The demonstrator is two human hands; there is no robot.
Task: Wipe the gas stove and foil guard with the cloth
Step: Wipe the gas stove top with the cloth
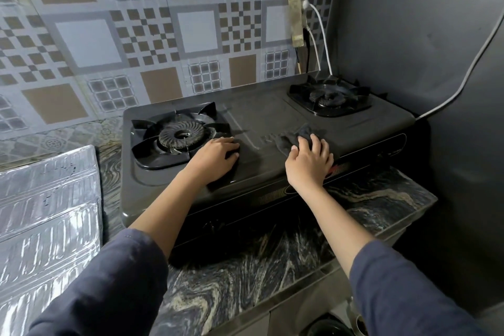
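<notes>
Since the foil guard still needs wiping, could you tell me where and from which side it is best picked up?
Probably by its right long edge, approached from the stove side. The foil guard lies flat, folded, on the counter left of the stove, with that edge exposed. Slide the fingers beneath it; thin foil likely creases if pinched mid-panel.

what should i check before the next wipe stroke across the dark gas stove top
1. Dark grey cloth under right hand: ok.
2. Left hand braced flat on the black two-burner gas stove: ok.
3. Burners unlit, no flame seen: ok.
4. White cable clear of the stove top: ok.
5. Crinkled silver foil guard lies on the counter, wiped or not: cannot tell.
</notes>
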